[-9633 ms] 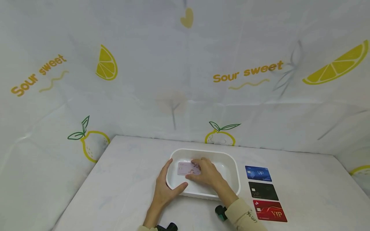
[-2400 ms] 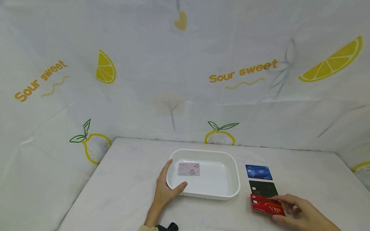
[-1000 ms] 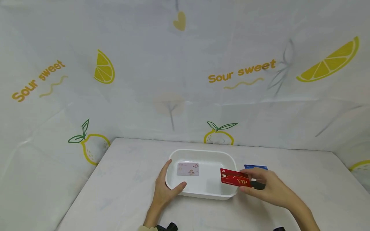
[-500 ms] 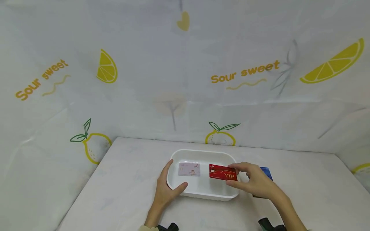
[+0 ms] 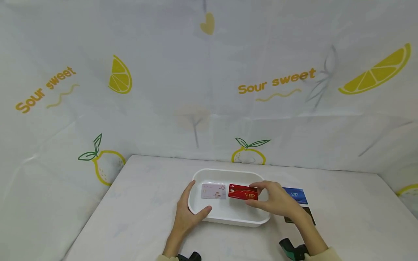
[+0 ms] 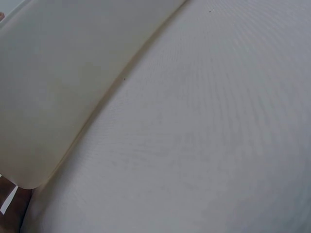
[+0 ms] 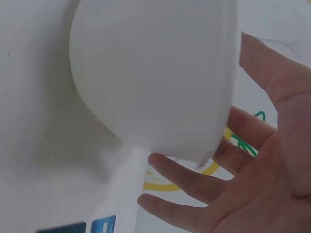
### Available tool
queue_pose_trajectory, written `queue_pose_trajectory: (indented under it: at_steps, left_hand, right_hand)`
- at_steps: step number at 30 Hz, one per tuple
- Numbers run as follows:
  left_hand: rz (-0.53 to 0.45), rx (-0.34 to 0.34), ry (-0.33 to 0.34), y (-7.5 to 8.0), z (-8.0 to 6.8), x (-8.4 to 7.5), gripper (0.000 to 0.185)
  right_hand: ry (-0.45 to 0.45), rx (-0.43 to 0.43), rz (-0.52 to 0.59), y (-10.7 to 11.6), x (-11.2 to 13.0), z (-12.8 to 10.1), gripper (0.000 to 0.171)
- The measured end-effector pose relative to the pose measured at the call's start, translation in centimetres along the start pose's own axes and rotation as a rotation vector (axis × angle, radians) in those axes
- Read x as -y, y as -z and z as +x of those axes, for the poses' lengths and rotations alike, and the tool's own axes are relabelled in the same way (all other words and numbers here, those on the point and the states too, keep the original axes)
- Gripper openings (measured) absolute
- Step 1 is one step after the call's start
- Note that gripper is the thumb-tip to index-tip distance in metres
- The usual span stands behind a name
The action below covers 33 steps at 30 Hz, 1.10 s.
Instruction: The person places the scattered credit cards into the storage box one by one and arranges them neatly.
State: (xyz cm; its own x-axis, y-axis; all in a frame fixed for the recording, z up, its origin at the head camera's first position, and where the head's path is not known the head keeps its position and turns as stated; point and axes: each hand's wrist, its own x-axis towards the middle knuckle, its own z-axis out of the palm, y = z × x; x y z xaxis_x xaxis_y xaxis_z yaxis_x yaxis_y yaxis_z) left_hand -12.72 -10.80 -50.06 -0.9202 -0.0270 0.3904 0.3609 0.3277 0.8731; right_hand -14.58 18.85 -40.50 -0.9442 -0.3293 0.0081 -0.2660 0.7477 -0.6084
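A white tray (image 5: 230, 220) stands on the table, its left front corner held between the thumb and fingers of my left hand (image 5: 187, 214). In the left wrist view the tray wall (image 6: 73, 77) fills the upper left. Inside the tray, toward its left end, lies a pink VIP card (image 5: 213, 191). Just right of it is a red VIP card (image 5: 238, 191), pinched at its right end by my right hand (image 5: 277, 200). Whether the red card touches the tray floor, I cannot tell. The right wrist view shows my right hand (image 7: 262, 170) beyond the tray wall (image 7: 155, 73), with the card hidden.
Right of the tray, a blue VIP card (image 5: 296, 195) lies on the white table (image 5: 137, 217). A black card (image 5: 308, 214) lies in front of it, partly hidden by my right arm. Behind the table hangs a white cloth (image 5: 183, 90) with lemon prints.
My right hand has picked up the red card from the table's right and carried it left into the tray, beside the pink card. My left hand has stayed at the tray.
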Motion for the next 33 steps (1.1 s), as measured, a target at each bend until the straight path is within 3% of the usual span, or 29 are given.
queue_pose_trajectory:
  at_steps: [8, 19, 33]
  left_hand:
    - [0.006, -0.004, -0.007, 0.0, 0.0, 0.2, 0.098]
    - [0.011, -0.003, -0.005, 0.1, 0.0, 0.0, 0.098]
    - [0.014, -0.004, -0.006, 0.1, 0.0, 0.0, 0.097]
  right_hand:
    - [-0.055, 0.031, -0.004, -1.2, -0.2, 0.9, 0.057]
    - [-0.156, 0.033, -0.096, -2.1, 0.1, 1.6, 0.062]
    - [-0.160, 0.000, -0.236, -2.6, 0.4, 1.8, 0.059]
